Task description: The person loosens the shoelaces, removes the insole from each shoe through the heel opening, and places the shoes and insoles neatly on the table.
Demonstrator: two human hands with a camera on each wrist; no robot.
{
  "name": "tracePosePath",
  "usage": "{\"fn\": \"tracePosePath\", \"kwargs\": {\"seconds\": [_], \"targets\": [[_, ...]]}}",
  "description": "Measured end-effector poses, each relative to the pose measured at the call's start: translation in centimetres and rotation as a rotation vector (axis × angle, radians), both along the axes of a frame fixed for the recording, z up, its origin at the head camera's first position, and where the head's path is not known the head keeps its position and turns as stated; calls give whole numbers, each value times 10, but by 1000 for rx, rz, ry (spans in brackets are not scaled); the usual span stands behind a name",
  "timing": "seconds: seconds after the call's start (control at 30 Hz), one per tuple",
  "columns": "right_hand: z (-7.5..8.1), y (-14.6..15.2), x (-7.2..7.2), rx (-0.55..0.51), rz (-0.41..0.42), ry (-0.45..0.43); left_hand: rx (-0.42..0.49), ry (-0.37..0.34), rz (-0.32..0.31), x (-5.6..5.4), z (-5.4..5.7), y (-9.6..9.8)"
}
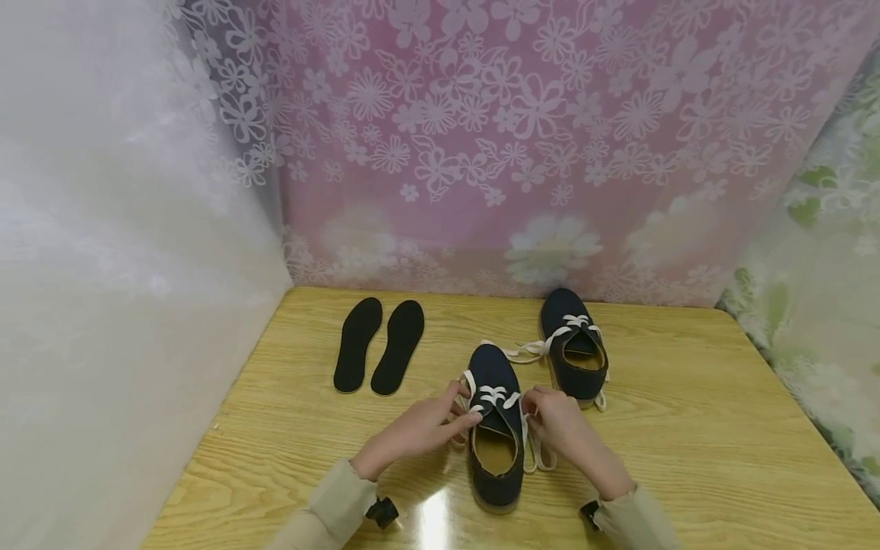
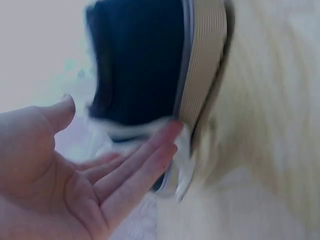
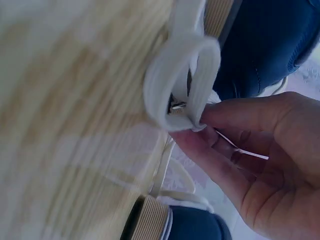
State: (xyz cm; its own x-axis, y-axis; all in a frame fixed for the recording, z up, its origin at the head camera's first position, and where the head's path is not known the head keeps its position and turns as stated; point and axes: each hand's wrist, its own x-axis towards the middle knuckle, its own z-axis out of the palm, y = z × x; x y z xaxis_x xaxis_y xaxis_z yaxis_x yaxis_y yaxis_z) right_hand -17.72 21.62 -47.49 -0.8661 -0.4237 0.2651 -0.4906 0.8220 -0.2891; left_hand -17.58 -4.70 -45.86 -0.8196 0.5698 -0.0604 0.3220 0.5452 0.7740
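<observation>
A dark navy canvas shoe with white laces stands on the table between the two hands, toe pointing away. My left hand is at its left side, fingers extended. In the left wrist view, those fingertips lie at the white lace beside the shoe's ribbed sole. My right hand is at the shoe's right side. Between its thumb and index finger it pinches a white shoelace, which loops out in front of the fingertips in the right wrist view.
A second navy shoe stands at the back right, its white lace trailing left toward the first shoe's toe. Two black insoles lie side by side at the back left of the wooden table. Floral curtains enclose the table.
</observation>
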Motion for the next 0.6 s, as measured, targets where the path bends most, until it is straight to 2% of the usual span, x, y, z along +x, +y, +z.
{"fn": "tracePosePath", "kwargs": {"seconds": [0.07,0.17,0.23,0.3,0.4,0.43,0.5,0.6], "targets": [[1,2,-3,-22,-18,5,21,64,45,-5,2,-3],[1,2,-5,-72,-51,13,-4,243,142,-12,5,-4],[1,2,-6,-113,-71,28,-44,326,137,-16,5,-3],[2,2,-7,-151,-91,51,-69,318,48,-17,3,-1],[3,2,-7,-215,-118,69,-81,205,-120,-15,-2,1],[3,2,-7,-234,-128,67,-85,172,-145,-13,-4,3],[3,1,-7,-271,-144,61,-112,156,-138,-9,-10,7],[3,-1,-7,-297,-161,46,-203,208,-36,-3,-21,15]]}}
